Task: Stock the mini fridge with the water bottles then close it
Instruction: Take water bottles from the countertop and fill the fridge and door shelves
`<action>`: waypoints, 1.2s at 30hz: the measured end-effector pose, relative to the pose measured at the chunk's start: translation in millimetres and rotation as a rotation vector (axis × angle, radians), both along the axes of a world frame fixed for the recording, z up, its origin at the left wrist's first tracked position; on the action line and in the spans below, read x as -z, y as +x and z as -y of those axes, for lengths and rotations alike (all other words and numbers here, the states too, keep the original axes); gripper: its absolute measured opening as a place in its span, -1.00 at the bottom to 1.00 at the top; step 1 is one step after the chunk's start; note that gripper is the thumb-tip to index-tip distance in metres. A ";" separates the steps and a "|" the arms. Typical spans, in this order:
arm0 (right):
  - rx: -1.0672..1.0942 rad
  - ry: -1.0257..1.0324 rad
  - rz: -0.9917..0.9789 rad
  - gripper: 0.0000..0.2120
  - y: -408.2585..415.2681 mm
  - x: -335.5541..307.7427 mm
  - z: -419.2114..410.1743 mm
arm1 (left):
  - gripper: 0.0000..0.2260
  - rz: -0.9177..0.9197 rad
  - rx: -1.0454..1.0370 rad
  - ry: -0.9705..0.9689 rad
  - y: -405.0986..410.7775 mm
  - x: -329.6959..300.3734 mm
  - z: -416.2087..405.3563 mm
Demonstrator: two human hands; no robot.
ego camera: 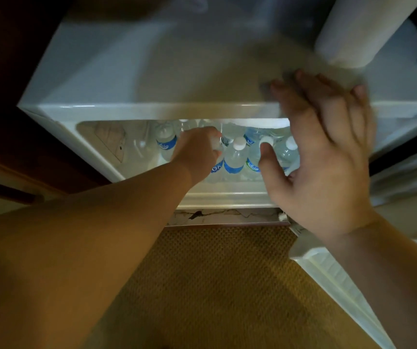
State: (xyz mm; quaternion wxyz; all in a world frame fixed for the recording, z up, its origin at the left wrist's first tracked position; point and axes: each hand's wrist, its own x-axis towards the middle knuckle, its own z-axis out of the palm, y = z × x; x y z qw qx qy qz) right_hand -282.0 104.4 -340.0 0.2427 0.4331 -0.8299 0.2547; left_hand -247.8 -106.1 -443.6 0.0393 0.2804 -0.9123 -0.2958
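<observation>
Head view: left hand [197, 149] reaches into the open mini fridge [96, 91], fingers curled round a water bottle [218, 147] among the others. Right hand [320, 152] hovers spread and relaxed at the fridge's front edge, grasping nothing. Bottles stand upright, clear, white caps, blue labels; about six visible, exact count unclear.

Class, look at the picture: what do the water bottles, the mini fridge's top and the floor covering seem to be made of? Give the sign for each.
Water bottles: clear, glossy plastic, probably; contents show through, with white caps and blue labels.
Mini fridge top: smooth white surface, likely painted metal or plastic; the look leaves it open.
Floor covering: woven carpet or matting, judging by its regular tan weave.
</observation>
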 end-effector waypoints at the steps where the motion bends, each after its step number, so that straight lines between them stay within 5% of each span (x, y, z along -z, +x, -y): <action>1: -0.005 0.010 0.005 -0.41 -0.2 -1.4 -0.6 | -0.62 0.028 0.015 0.024 1.2 -1.5 1.4; 6: -0.050 0.048 0.037 -0.32 -0.6 -4.9 -2.9 | -0.34 0.214 0.137 0.066 10.9 -14.3 6.0; 10: -0.047 0.108 0.060 -0.20 1.4 -15.0 -5.2 | -0.30 0.243 0.086 0.116 44.2 -37.4 -7.9; 16: -0.039 0.504 0.239 -0.09 7.0 -60.1 -10.6 | -0.53 -0.038 -0.130 0.242 130.9 -113.9 -63.5; 20: -0.061 0.647 0.411 -0.20 23.2 -128.0 -19.3 | -0.71 -0.378 -0.383 0.244 173.4 -208.9 -91.2; 29: -0.215 0.047 0.178 -0.62 128.1 -390.7 -77.6 | -0.65 -0.666 -0.250 -0.010 235.3 -491.2 -120.4; 36: -0.155 0.109 0.235 -0.46 140.7 -531.2 -113.5 | -0.70 -0.767 -0.339 0.041 234.6 -641.7 -136.1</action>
